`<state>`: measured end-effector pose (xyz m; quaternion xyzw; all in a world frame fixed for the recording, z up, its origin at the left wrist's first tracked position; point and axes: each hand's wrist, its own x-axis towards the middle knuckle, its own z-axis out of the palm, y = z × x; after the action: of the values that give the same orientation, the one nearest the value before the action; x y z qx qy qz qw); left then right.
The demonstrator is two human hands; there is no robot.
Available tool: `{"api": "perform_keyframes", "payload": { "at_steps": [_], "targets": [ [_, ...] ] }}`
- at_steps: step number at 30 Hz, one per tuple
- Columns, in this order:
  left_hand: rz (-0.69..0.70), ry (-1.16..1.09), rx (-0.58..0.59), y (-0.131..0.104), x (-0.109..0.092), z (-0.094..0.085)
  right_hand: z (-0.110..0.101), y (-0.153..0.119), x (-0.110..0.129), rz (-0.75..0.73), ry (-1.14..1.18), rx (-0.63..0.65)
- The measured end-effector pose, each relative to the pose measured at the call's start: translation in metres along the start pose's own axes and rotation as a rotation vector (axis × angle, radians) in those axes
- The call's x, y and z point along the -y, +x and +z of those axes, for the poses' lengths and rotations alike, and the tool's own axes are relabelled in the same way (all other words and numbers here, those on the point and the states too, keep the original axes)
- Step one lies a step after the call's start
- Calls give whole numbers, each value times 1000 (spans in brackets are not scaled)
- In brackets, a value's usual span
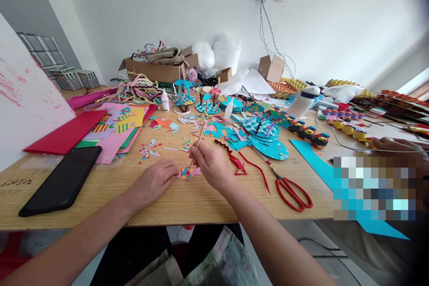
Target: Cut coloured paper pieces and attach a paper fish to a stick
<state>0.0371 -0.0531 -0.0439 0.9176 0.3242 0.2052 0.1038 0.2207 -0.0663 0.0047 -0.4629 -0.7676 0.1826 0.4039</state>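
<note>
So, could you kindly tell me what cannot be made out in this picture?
All in the head view:
Left end of the paper cutout: partly hidden by fingertips of the left hand.
Whether the thin stick in the right hand touches the cutout: too small to tell.
Lettering on the white bottle: too small to read.
Middle of the blue paper strip: blurred by pixelation.
Bottom of the cardboard box: hidden by its front wall.

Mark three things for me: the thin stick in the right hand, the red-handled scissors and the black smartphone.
Thin stick (201, 133): head view, on its upper shaft.
Red-handled scissors (282, 179): head view, where the handles meet.
Black smartphone (60, 181): head view, middle of its dark face.
</note>
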Motion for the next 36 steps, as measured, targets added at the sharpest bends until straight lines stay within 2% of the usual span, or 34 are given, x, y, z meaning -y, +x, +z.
{"api": "perform_keyframes", "payload": {
  "at_steps": [23,36],
  "targets": [
    [3,-2,-25,0,0,0,-2,-1,3,9,5,16],
    [20,11,-31,0,-2,-1,-5,-5,3,32,6,-24]
  ]
}}
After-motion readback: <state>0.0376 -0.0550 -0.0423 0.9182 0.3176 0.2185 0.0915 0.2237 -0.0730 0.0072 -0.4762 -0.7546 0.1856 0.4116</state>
